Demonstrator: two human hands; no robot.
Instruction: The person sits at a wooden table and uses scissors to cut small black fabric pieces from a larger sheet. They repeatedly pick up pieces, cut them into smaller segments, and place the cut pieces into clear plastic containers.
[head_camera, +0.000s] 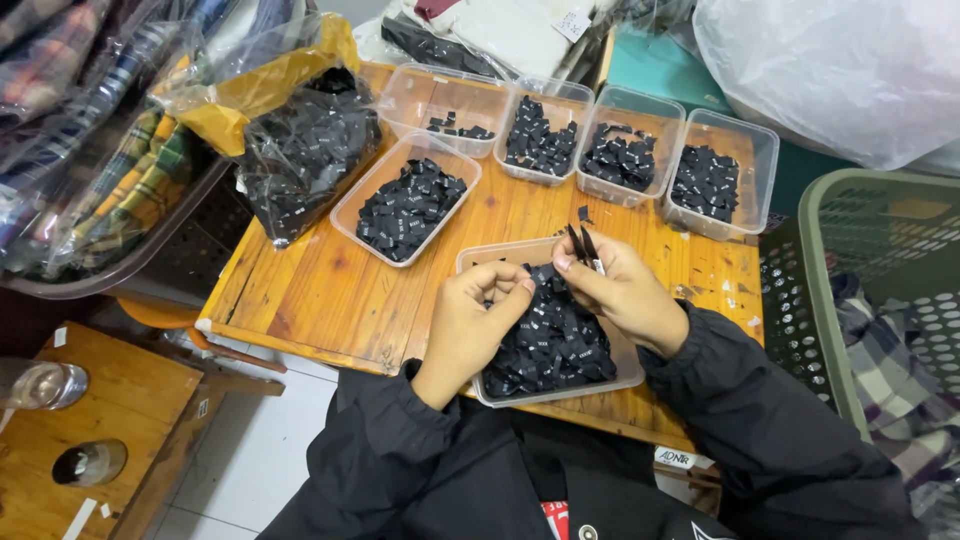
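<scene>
A clear plastic tub (630, 375) full of small black fabric labels (558, 345) lies on the wooden table (310, 290) right in front of me. My left hand (478, 318) hovers over its left side, fingers pinched on one black label. My right hand (618, 290) is over the tub's far right corner and pinches a few black labels (583, 243) that stick up between thumb and forefinger. Both arms wear black sleeves.
Several more clear tubs of black labels (408, 208) (540, 135) (620, 155) (708, 180) (455, 125) line the table's far half. A plastic bag of labels (300, 150) lies at the left. A green laundry basket (880, 290) stands right, folded plaid cloth (130, 170) left, a low stool (100, 440) below.
</scene>
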